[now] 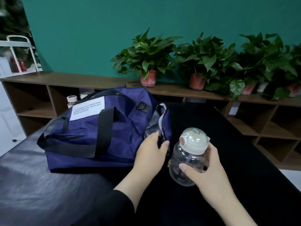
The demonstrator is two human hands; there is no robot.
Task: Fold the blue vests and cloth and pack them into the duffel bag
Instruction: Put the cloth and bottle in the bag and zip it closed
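The navy duffel bag (pixel 91 132) lay on the dark table (pixel 236 144), its end pocket open toward the person. The left hand (pixel 149 154) pinched the edge of this pocket opening, fingers closed on the fabric. Just beside it, to the right, the right hand (pixel 206 168) was wrapped around a clear bottle (pixel 187 162) (with a pale domed lid). Behind, a wooden shelf (pixel 97 82) carried potted plants (pixel 148 57) against a green wall (pixel 97 30).
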